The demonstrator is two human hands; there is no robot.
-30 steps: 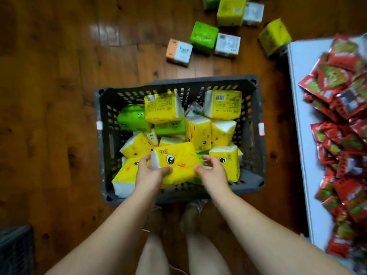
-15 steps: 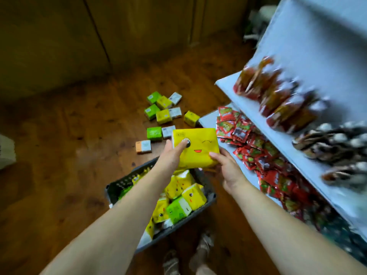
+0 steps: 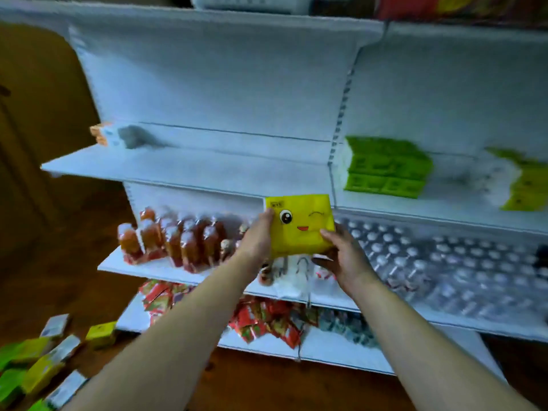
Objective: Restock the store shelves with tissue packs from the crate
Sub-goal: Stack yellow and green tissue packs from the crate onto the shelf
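White shelves (image 3: 189, 170) behind; both hands (image 3: 258, 238) grip yellow tissue pack (image 3: 299, 223).

White shelving unit (image 3: 189, 170) – dim light – brown wooden floor (image 3: 98, 221).

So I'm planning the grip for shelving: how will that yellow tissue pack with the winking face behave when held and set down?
The yellow tissue pack is probably soft and light: both the left hand and right hand hold it by its sides without visible strain. Its glossy wrapper may be slippery. Its blocky shape should sit flat on the shelf, not roll.
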